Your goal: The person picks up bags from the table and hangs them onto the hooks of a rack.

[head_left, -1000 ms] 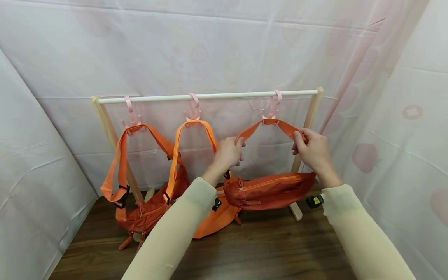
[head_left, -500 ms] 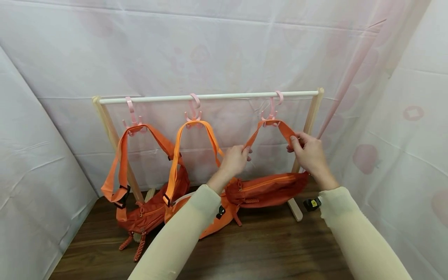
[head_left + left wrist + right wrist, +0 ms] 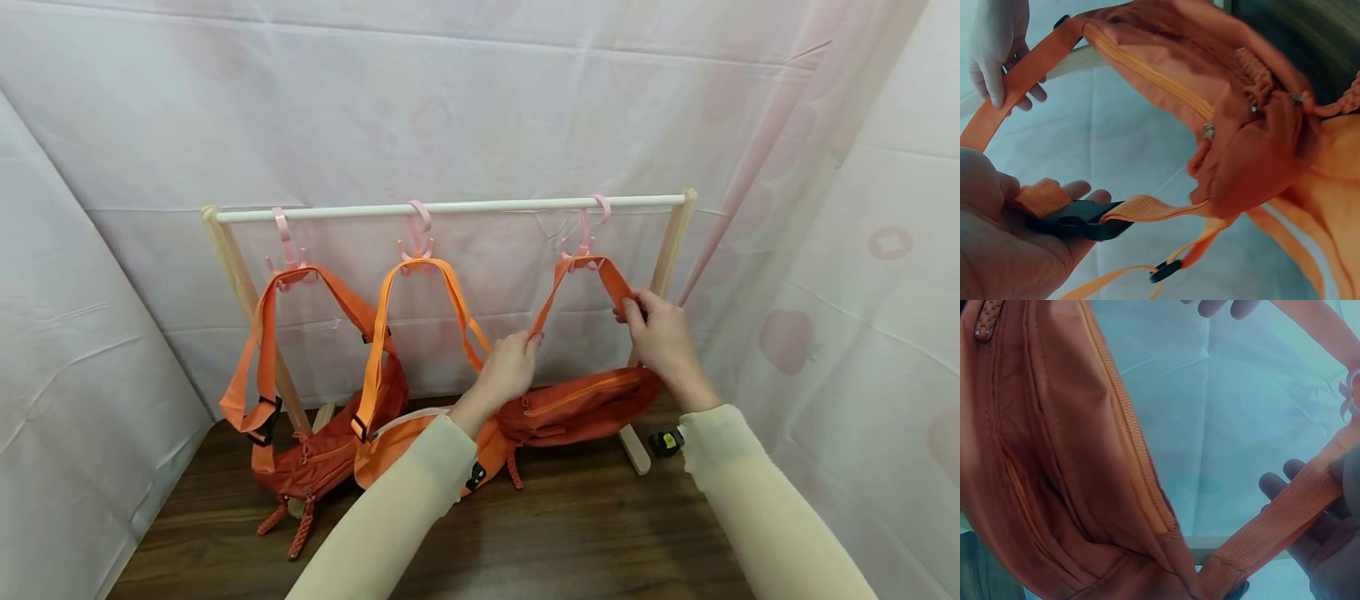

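A rust-orange sling bag [image 3: 581, 407] hangs at the right, its strap [image 3: 615, 285] draped over the right pink hook [image 3: 581, 242]. My left hand [image 3: 510, 367] grips the strap's left side; in the left wrist view, a black buckle [image 3: 1079, 220] lies against its fingers. On the strap's right side, my right hand [image 3: 660, 329] pinches the webbing between thumb and fingers. The right wrist view shows this strap section [image 3: 1272, 531] running from the bag up through the right hand [image 3: 1335, 550]. My left forearm partly covers a lighter orange bag [image 3: 405, 442].
The rack's white bar [image 3: 495, 205] carries pink hooks on wooden posts [image 3: 671, 246]. Another rust bag [image 3: 322, 458] hangs at left, its strap on the left hook [image 3: 285, 242]. The lighter bag's strap [image 3: 378, 333] hangs from the middle hook [image 3: 416, 233]. Below is a dark wooden tabletop [image 3: 585, 533].
My left hand has moved right and down along with its side of the strap, so the strap loop is narrower. My right hand has shifted slightly left and down. The bag's ends have drawn inward.
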`<state>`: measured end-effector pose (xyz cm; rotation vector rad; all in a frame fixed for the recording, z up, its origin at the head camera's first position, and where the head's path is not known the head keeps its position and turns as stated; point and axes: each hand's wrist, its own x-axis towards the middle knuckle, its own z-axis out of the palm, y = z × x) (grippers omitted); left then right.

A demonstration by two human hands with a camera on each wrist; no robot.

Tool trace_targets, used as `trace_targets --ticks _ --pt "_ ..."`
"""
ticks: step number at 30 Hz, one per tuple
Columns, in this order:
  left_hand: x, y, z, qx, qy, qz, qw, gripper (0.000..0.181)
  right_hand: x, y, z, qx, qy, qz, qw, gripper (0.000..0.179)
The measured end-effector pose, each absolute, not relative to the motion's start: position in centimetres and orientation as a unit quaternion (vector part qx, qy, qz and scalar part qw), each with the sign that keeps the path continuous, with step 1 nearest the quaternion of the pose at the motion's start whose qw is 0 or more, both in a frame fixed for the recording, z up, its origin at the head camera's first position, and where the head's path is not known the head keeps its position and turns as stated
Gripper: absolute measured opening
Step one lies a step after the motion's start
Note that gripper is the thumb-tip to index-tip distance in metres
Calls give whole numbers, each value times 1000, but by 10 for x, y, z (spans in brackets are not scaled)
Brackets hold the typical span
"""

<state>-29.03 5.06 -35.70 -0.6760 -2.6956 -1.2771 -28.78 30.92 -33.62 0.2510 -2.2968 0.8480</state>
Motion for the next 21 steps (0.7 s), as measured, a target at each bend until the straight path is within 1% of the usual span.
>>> trace_targets --ticks 5,10,12,16,18,20,21 --pt "-285 48 -368 -224 -876 -426 32 37 -290 308 -344 96 -881 327 329 31" --pt "-284 48 -379 -234 -867 -436 55 33 -289 306 -353 93 -884 324 324 30" --pt "-283 47 -383 -237 -865 -438 65 37 -288 306 -358 92 -886 317 327 29" --pt "-279 45 -391 -232 -867 -435 71 52 -285 304 -366 96 -884 304 343 26" --pt "-275 44 -394 -224 -871 -432 71 56 -284 303 -370 97 -882 299 352 24" --pt "-272 42 -398 -215 -874 -428 78 59 -281 302 -373 95 -881 298 356 28" --pt "-270 41 -399 -213 -874 -430 82 61 -280 302 -375 94 -880 298 358 32"
